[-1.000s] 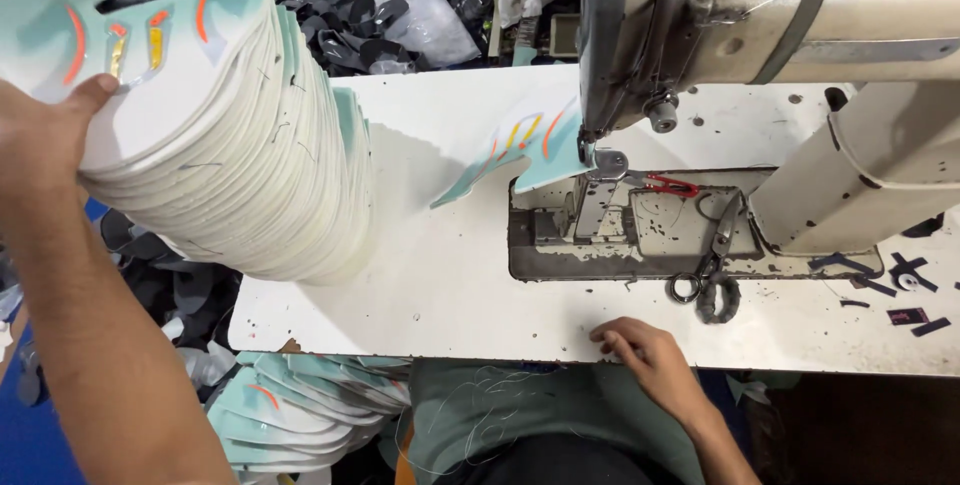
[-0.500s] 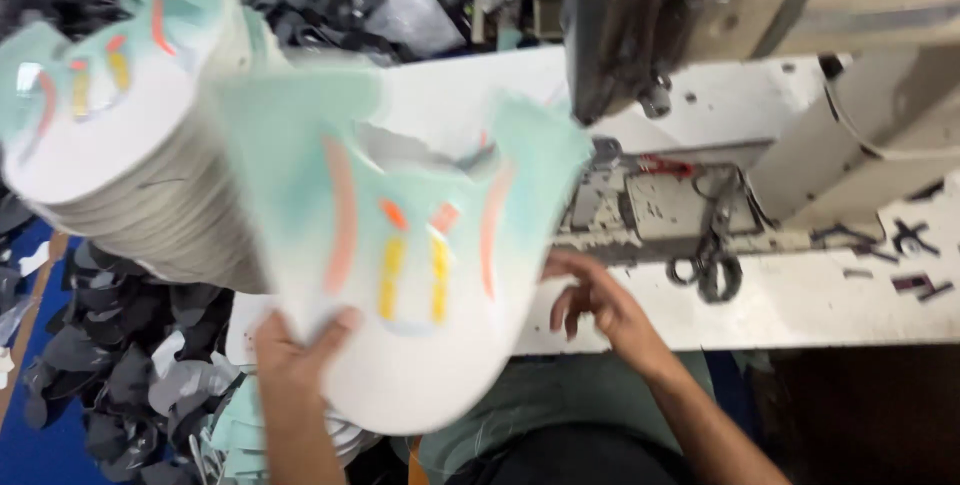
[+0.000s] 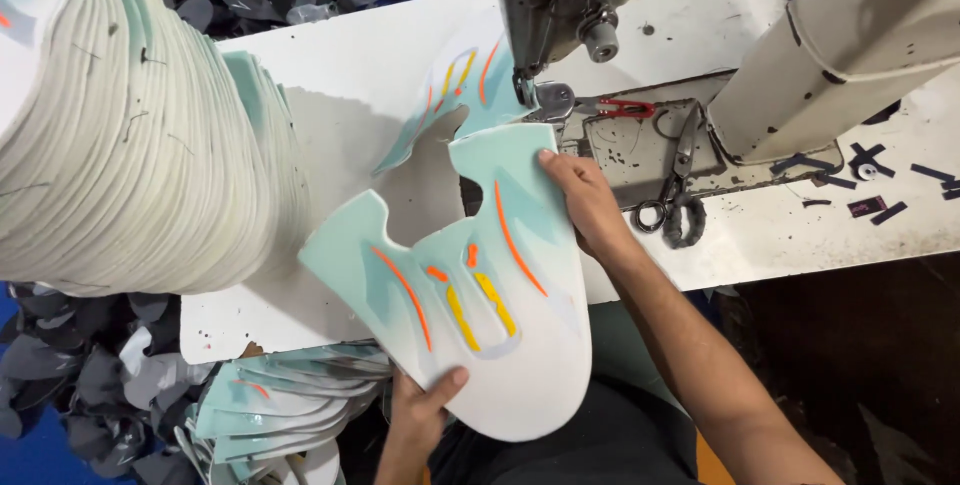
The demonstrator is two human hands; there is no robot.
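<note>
Since the earlier frame, the mint-and-white shoe upper panel (image 3: pixel 480 315) is being brought down from in front of the camera toward the sewing machine (image 3: pixel 640 5), and its upper right tab is now being laid on the machine bed beside the presser foot (image 3: pixel 548 100). The panel is being held flat over the near edge of the white table (image 3: pixel 330 85), with its orange and yellow stripes facing up. It is being pinched at its rounded lower edge by the left hand (image 3: pixel 420 415), thumb on top and the remaining fingers hidden beneath. The right hand (image 3: pixel 585 200) is being pressed, fingers spread flat, on the panel's right tab, not clenched around it. A second panel (image 3: pixel 455 95) of the same colours is lying under the needle area, just behind the held one and touching it at the tab. A tall stack of cut panels (image 3: pixel 130 135) is being kept on the table's left side, and a lower pile (image 3: pixel 290 405) is resting below the table edge. Scissors (image 3: pixel 680 185) are lying on the machine bed, near the right hand.
</note>
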